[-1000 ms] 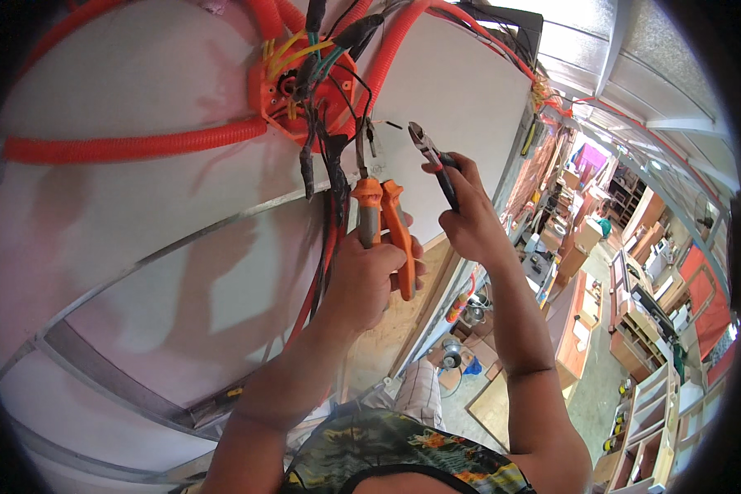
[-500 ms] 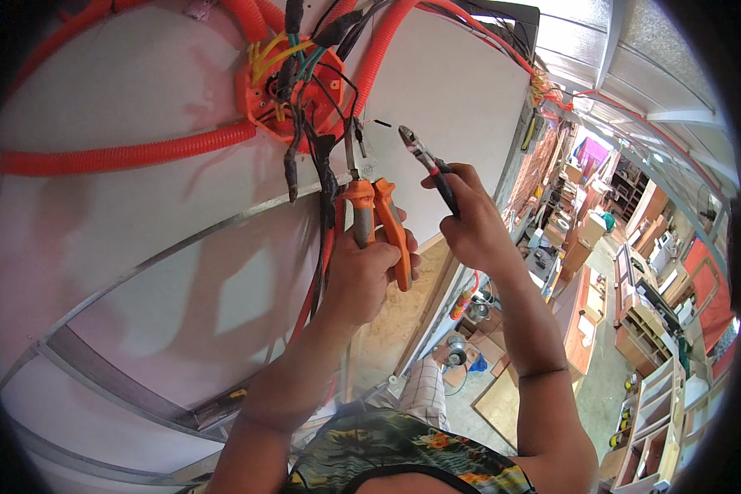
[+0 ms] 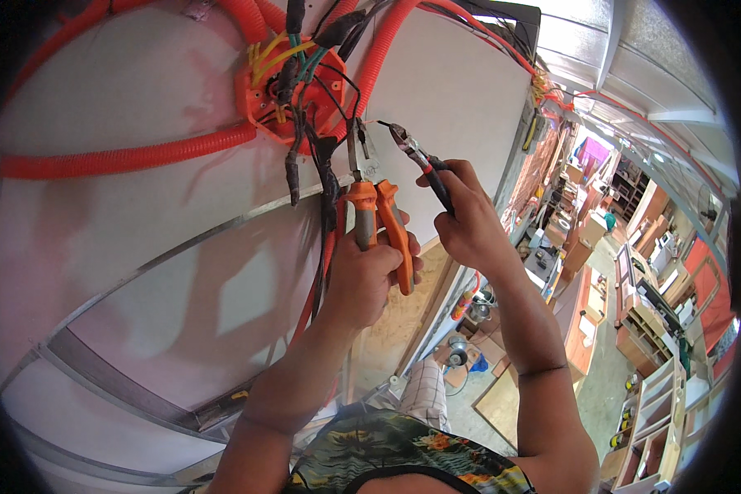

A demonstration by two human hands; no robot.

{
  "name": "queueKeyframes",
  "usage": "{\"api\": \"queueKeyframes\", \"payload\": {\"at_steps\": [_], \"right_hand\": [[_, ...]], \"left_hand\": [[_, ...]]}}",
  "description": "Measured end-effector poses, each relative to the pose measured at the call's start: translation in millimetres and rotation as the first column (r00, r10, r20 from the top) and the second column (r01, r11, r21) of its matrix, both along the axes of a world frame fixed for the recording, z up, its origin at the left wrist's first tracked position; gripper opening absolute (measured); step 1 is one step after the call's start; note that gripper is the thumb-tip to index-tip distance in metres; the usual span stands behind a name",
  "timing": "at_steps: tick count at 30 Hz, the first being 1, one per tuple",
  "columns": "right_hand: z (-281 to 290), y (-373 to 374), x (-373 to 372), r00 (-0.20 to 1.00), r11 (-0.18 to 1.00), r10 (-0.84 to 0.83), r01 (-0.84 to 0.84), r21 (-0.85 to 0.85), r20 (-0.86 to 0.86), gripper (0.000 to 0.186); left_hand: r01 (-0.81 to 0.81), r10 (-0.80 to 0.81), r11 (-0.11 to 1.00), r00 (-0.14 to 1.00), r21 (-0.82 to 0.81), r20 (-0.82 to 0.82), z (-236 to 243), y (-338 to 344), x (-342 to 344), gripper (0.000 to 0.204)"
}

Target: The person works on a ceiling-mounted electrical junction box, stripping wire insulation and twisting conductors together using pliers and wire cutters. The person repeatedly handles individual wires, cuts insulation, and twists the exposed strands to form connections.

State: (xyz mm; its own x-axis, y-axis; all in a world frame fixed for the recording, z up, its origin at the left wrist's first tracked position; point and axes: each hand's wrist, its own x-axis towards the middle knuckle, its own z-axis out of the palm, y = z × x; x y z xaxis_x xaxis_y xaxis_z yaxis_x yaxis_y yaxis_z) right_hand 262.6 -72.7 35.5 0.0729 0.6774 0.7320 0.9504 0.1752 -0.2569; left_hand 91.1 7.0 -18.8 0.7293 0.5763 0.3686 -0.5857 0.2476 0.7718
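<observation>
Left hand [image 3: 369,276]: fingers curled closed around the grips of the orange-handled pliers, thumb across the front.
Orange-handled pliers [image 3: 364,221]: in the left hand, nose upward among the thin wires below the box; whether the jaws bite a wire, cannot tell.
Right hand [image 3: 468,212]: fingers closed around the handles of the side cutters.
Side cutters [image 3: 426,169]: black and red grips, metal head tilted up and left.
Black wire end [image 3: 383,123]: at the tip of the cutters; touching or just apart, cannot tell.
Junction box [image 3: 334,86]: orange-red, many-sided, on the white panel [image 3: 449,82], above the left hand.
Yellow wires [image 3: 281,60]: looped at the box's upper part.
Green wires [image 3: 311,62]: beside the yellow, running into black wrapping.
Taped bundle [image 3: 292,174]: black, hanging below the box, left of the pliers.
Corrugated conduit [image 3: 128,154]: red, running leftward from the box.
Metal strip [image 3: 226,219]: along the panel, below the conduit.
</observation>
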Motion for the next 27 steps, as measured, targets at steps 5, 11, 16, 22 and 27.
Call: {"api": "queueKeyframes", "payload": {"at_steps": [5,11,16,22,27], "right_hand": [[1,2,-3,0.999,0.999,0.031,-0.03,0.027,-0.034,0.05],[3,4,-6,0.999,0.999,-0.035,0.037,0.036,-0.038,0.035],[-13,5,-7,0.982,0.979,-0.181,0.175,0.106,0.049,0.024],[-28,-62,19,0.899,0.869,-0.429,0.436,0.234,-0.082,0.023],[-69,-113,35,0.805,0.908,-0.37,0.42,0.004,-0.464,0.025]], "left_hand": [[0.036,-0.036,0.999,0.999,-0.029,0.005,-3,2,1,0.045],[0.074,-0.071,0.994,0.997,-0.076,0.043,-4,2,1,0.043],[-0.074,0.074,0.992,0.997,-0.102,-0.007,3,-6,11,0.043],[-0.217,0.208,0.973,0.972,-0.082,-0.105,9,-10,18,0.043],[-0.182,0.183,0.983,0.982,0.032,-0.052,13,-17,33,0.044]]}}
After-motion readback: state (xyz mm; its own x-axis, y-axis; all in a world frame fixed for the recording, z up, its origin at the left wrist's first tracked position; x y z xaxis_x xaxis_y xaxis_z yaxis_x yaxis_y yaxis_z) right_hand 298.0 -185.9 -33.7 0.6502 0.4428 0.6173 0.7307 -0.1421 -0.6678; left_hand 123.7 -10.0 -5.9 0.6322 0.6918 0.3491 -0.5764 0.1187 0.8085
